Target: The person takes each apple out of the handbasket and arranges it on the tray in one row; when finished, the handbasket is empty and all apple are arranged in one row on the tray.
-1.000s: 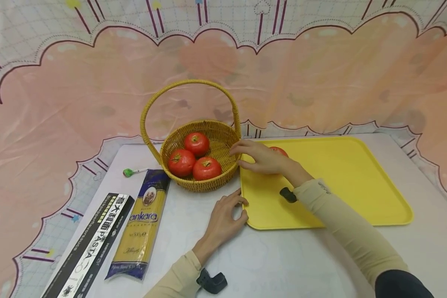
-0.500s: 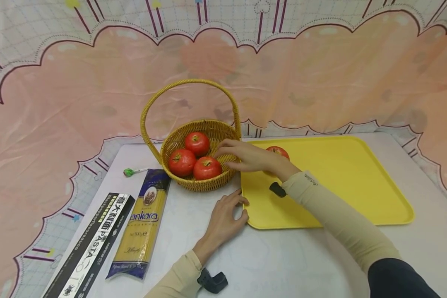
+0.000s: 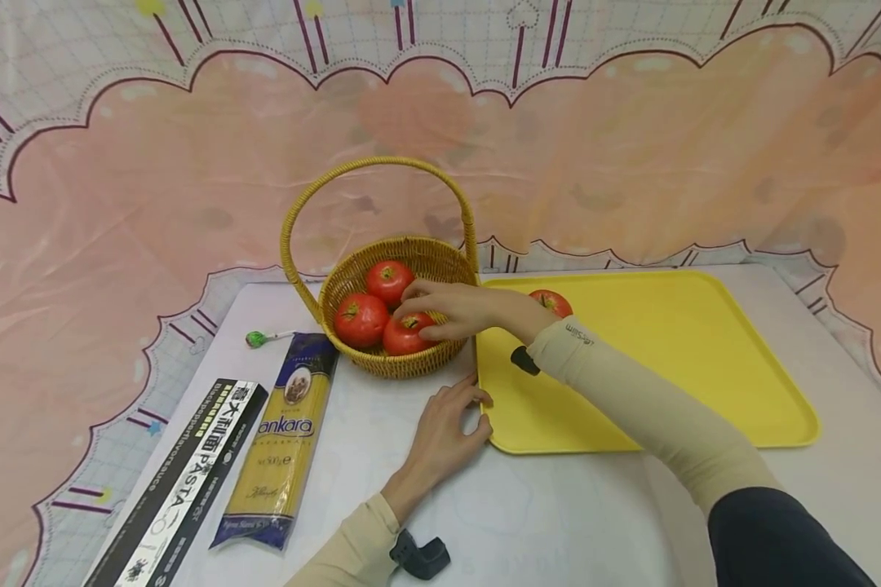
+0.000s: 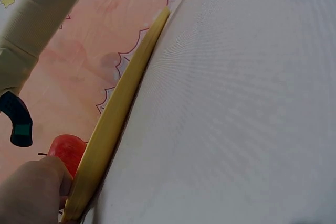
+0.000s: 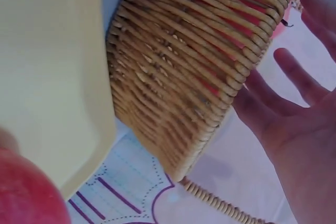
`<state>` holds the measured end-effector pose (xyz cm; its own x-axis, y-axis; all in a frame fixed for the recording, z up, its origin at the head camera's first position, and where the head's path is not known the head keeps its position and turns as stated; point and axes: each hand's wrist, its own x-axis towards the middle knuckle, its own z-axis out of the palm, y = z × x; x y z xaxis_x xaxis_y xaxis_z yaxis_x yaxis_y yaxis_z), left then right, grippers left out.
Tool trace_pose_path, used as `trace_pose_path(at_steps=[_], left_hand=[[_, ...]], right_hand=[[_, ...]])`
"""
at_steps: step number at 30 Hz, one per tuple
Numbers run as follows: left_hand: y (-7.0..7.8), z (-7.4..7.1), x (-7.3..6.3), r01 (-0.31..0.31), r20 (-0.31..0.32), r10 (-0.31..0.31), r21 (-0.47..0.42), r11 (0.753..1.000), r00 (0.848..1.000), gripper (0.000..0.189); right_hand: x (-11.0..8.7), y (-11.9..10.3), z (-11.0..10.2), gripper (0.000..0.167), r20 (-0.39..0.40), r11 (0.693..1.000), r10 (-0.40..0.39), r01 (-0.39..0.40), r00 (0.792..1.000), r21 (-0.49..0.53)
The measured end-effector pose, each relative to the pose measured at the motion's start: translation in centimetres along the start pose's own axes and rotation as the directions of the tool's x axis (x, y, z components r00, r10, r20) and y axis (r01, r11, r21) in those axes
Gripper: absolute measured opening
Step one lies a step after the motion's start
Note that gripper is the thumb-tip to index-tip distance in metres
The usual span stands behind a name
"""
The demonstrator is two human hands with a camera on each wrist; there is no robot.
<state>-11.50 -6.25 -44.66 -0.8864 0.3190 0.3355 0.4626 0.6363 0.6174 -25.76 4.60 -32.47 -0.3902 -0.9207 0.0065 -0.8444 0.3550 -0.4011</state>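
Observation:
My right hand [image 3: 458, 310] reaches over the rim of the woven basket [image 3: 385, 365], fingers spread above a red tomato [image 3: 402, 336] at its front right. In the right wrist view the fingers are apart; contact with the tomato is not clear. Two more tomatoes lie in the basket, one at the left [image 3: 360, 319] and one at the back [image 3: 387, 280]. Another tomato [image 3: 554, 302] sits on the yellow tray [image 3: 653, 359], partly behind my right forearm. My left hand [image 3: 444, 432] rests at the tray's left edge, fingertips and thumb touching the rim.
Left of the basket lie a yellow and blue spaghetti pack [image 3: 279, 448], a black and white pasta box [image 3: 183, 489] and a green lollipop [image 3: 255, 339]. The basket's tall handle [image 3: 382, 161] arches above it. A printed cloth [image 3: 595, 179] hangs behind the table.
My right hand has moved left from the tray's edge to above the tomatoes in the basket, uncovering more of the tomato on the tray. My left hand has stayed at the tray's edge.

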Motion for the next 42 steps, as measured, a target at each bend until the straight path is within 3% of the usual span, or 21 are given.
trace_pose_path(at_steps=[10,18,24,42], left_hand=[[-0.2,0.1,0.0,0.008,0.001,-0.008,0.012,1.000,1.000,0.016],[-0.2,0.1,0.0,0.013,-0.002,-0.013,0.013,1.000,1.000,0.016],[-0.1,0.1,0.0,0.014,0.000,-0.014,0.009,1.000,1.000,0.017],[0.0,0.1,0.0,0.003,-0.006,-0.003,0.001,1.000,1.000,0.017]], right_hand=[[2.0,-0.4,0.3,0.042,0.155,0.998,0.064,-0.067,0.986,0.008],[3.2,-0.5,0.5,0.045,0.211,0.992,0.125,-0.128,0.970,0.001],[3.5,-0.3,0.8,0.046,0.224,0.988,0.148,-0.152,0.963,0.002],[3.4,0.2,1.0,0.047,0.195,0.991,0.132,-0.128,0.972,-0.030]])
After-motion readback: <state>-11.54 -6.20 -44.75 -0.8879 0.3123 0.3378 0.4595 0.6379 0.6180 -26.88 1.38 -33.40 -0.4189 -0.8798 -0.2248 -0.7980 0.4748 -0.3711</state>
